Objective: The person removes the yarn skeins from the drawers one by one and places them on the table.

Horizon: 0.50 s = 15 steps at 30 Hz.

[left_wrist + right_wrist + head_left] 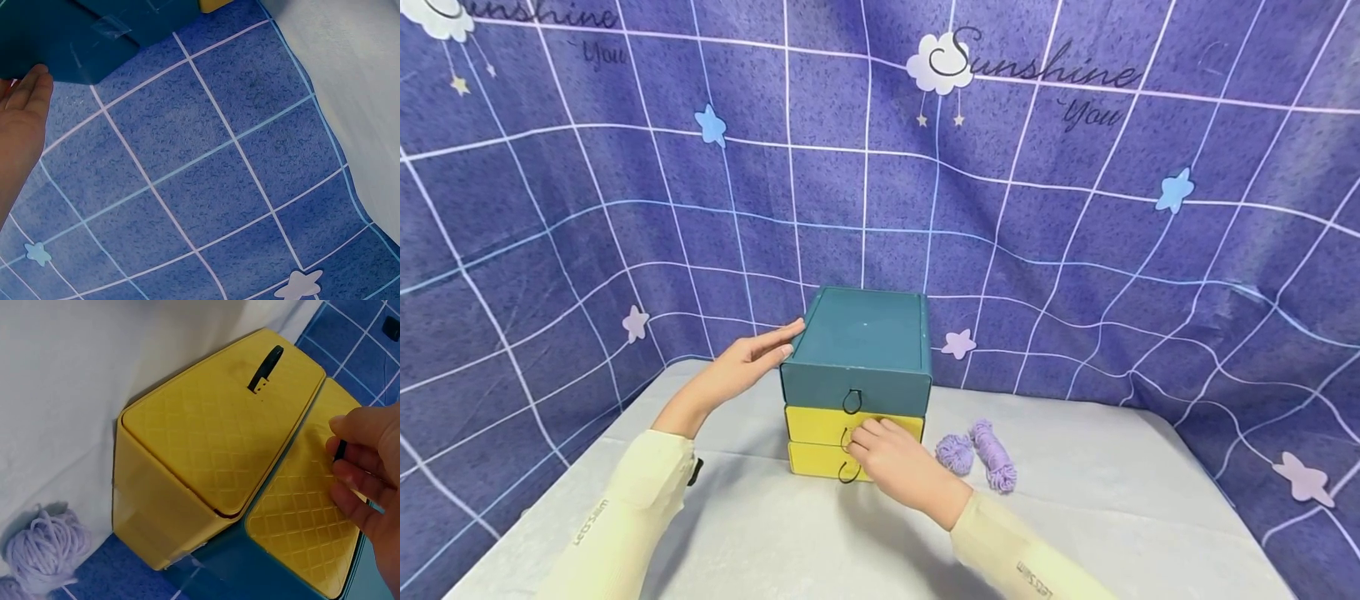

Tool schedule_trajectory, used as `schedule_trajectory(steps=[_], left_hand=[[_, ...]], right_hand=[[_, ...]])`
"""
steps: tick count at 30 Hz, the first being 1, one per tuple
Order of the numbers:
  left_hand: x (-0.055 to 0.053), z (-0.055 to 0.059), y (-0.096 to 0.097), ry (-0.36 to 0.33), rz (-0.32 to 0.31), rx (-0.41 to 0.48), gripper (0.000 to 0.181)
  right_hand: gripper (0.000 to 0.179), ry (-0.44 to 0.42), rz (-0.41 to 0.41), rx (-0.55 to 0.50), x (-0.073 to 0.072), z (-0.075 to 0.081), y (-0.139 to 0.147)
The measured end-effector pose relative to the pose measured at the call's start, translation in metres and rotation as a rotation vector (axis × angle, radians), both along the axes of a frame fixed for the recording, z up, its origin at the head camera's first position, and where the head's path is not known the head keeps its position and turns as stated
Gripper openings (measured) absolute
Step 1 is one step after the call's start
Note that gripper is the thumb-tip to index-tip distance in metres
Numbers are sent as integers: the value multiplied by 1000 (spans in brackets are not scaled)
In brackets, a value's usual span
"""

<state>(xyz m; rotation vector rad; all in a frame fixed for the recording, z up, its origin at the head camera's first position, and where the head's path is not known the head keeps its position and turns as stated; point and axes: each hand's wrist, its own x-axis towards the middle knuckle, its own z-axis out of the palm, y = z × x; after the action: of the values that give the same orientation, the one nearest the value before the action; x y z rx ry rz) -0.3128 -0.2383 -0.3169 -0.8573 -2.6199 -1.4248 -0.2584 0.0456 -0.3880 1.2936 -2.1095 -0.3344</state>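
Observation:
A small drawer cabinet stands on the table, with a teal top drawer [855,388] above a yellow middle drawer [817,424] and a yellow bottom drawer [814,458]. Each front has a black loop pull; the bottom loop [267,367] hangs free. My right hand [898,462] pinches the middle drawer's black loop pull [340,450], its fingers close against the yellow diamond-patterned front. All drawers look closed. My left hand [741,362] rests with straight fingers against the upper left side of the teal cabinet top [865,329].
To the right of the cabinet lie a round bundle of lilac yarn [955,454] and a longer lilac yarn skein [994,457]. A pale cloth [737,533] covers the table. Behind it hangs a purple grid-patterned curtain [820,192].

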Motion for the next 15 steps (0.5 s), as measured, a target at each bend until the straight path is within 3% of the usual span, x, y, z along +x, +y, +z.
schedule_trajectory(steps=[10,15], left_hand=[[-2,-1,-1,7,-13,-1,54],[-3,-1,-2,11,-11,-1,52]], right_hand=[[25,-27,2,21,10,2,-3],[27,-11,45,14,19,2,-4]])
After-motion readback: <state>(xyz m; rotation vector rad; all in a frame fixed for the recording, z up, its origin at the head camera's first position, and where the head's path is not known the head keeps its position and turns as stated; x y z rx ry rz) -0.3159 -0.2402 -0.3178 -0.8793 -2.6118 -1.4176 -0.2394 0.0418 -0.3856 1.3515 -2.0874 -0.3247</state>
